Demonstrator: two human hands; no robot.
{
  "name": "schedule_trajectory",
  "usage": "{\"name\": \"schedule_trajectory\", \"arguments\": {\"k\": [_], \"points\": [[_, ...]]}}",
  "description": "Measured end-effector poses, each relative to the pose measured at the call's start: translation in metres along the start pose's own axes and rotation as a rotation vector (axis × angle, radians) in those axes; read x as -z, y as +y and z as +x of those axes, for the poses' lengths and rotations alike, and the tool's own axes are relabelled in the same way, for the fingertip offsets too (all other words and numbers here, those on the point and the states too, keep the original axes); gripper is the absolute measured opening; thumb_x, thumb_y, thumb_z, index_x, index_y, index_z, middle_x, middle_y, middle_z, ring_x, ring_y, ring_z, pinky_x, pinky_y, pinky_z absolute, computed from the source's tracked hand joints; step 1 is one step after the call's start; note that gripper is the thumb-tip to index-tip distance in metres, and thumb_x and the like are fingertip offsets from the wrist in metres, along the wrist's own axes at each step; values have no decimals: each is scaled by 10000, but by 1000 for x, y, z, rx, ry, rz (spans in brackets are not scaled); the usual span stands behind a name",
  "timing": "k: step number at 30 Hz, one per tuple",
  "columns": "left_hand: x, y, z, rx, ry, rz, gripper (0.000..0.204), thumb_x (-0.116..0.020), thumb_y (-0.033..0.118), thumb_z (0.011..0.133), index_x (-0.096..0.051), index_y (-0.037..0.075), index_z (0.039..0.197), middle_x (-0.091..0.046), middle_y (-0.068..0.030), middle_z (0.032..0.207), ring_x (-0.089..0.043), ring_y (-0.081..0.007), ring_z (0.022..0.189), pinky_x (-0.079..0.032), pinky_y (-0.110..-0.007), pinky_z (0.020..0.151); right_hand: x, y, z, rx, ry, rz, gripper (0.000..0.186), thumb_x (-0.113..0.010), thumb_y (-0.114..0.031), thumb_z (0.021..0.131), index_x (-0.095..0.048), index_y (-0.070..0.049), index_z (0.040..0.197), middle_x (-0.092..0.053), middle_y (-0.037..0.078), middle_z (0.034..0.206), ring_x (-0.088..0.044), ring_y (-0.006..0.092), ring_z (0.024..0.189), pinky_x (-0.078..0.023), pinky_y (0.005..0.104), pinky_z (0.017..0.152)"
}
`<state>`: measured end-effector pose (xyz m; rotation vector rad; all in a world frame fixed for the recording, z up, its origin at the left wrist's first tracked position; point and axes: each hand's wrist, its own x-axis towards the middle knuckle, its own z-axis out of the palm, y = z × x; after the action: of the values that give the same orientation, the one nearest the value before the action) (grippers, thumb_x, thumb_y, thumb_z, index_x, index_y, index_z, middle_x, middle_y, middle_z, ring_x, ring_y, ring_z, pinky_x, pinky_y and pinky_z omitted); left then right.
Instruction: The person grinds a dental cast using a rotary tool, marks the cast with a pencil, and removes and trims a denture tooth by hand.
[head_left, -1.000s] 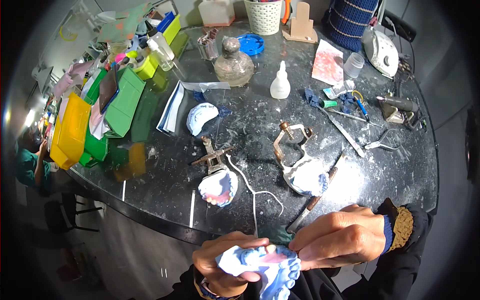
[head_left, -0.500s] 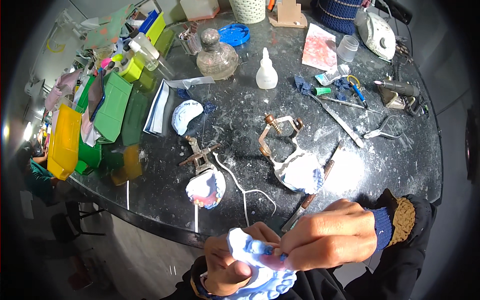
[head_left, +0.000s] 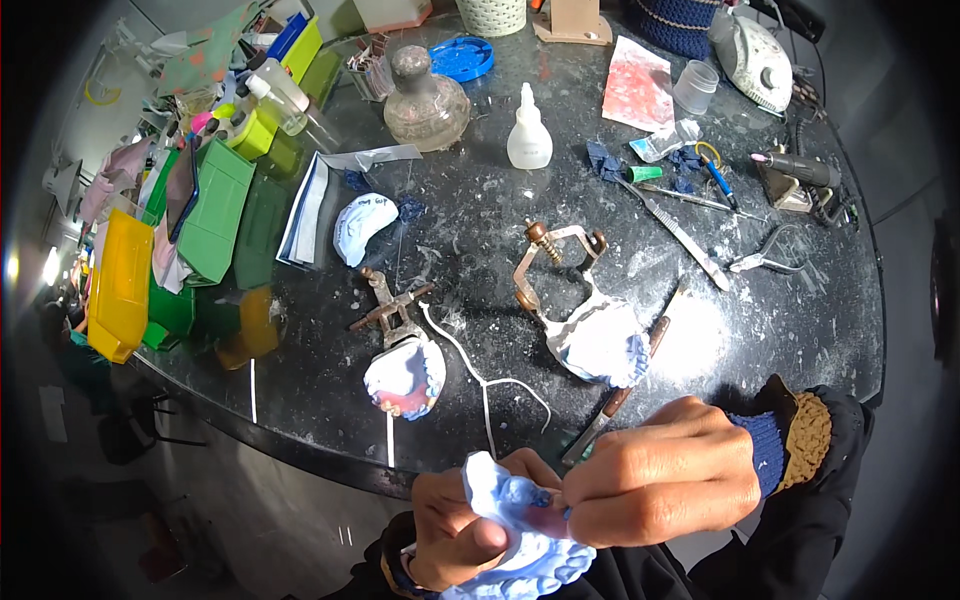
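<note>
Close to my body, my left hand (head_left: 450,525) is closed round a pale blue plaster dental cast (head_left: 482,488), its thumb pressing the side. Pink wax (head_left: 547,518) and dark blue spots show along the cast's ridge. My right hand (head_left: 665,480) comes in from the right, fingers bent into a pinch at that waxed stretch. Whatever sits between those fingertips is hidden. Just ahead, on the bench, lies a hinged articulator (head_left: 560,250) with a plaster cast (head_left: 605,345) on it. A smaller articulator (head_left: 392,310) carries a cast with pink wax and teeth (head_left: 408,385).
A brown-handled knife (head_left: 615,403) lies beside my right hand. Tweezers (head_left: 690,243), pliers (head_left: 768,262) and a handpiece (head_left: 805,170) are farther right. A dropper bottle (head_left: 529,140) and glass burner (head_left: 425,110) stand behind. Green bin (head_left: 222,215) and yellow bin (head_left: 122,290) line the left.
My right fingertips have shifted slightly and now cover the pale tooth-like bit that showed between them. The cast is turned a little in my left hand. The bench contents appear slightly shifted in view.
</note>
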<state>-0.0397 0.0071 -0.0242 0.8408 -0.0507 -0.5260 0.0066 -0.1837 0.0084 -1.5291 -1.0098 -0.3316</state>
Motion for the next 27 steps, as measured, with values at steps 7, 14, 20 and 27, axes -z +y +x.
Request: {"name": "schedule_trajectory", "arguments": {"k": [7, 14, 20, 27], "points": [[5, -6, 3, -237, -90, 131, 434, -537, 410, 899, -593, -13, 975, -626, -120, 858, -539, -251, 751, -383, -382, 652, -7, 8, 1, 142, -3, -102, 58, -651, 40, 670, -649, 30, 727, -614, 139, 691, -616, 169, 525, -482, 205, 386], [57, -20, -19, -293, -65, 207, 553, -569, 521, 834, -605, -20, 940, -628, -138, 889, -553, -263, 776, -383, -427, 766, -9, 7, -5, 11, 92, 62, 48, -583, 46, 787, -627, 49, 804, -628, 191, 709, -664, 228, 591, -554, 272, 475], [90, -33, -28, -229, -225, 151, 607, -619, 559, 774, -612, -25, 938, -641, -165, 911, -588, -289, 862, -352, -462, 862, -6, -9, -4, -123, 85, 88, 59, -553, 2, 841, -587, 48, 825, -636, 209, 735, -670, 242, 597, -554, 287, 490], [70, -25, -23, -149, -171, 79, 623, -616, 544, 789, -609, -35, 1018, -653, -178, 937, -584, -295, 845, -344, -468, 861, -5, -5, -5, -95, 60, 73, 50, -555, 25, 831, -599, 46, 823, -635, 209, 739, -668, 231, 592, -547, 275, 469]]}}
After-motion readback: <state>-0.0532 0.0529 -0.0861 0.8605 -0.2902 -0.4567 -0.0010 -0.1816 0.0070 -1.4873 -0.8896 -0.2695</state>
